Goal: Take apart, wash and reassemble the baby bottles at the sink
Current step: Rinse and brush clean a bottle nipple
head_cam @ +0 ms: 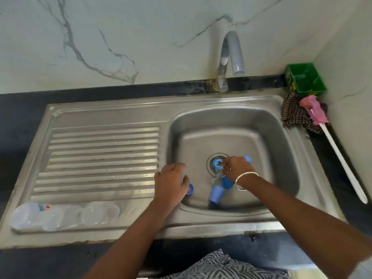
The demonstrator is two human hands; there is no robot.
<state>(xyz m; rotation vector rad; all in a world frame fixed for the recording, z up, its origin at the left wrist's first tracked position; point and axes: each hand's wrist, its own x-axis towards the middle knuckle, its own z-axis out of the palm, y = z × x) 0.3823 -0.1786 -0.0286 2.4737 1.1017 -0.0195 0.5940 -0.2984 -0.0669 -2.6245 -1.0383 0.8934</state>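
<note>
Right hand (237, 168) is pinching a blue ring (217, 164) right over the drain (211, 158). Left hand (171, 184) curls around a blue cap (190, 189) left of it. More blue parts (216, 193) lie just near-side of the drain, so looks like gathering pieces; next probably rinsing.

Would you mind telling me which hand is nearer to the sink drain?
The right. The right hand is right at the drain, fingers pinching a blue piece over it. The left hand is off to the drain's left, near the basin's left wall, over another blue piece.
</note>
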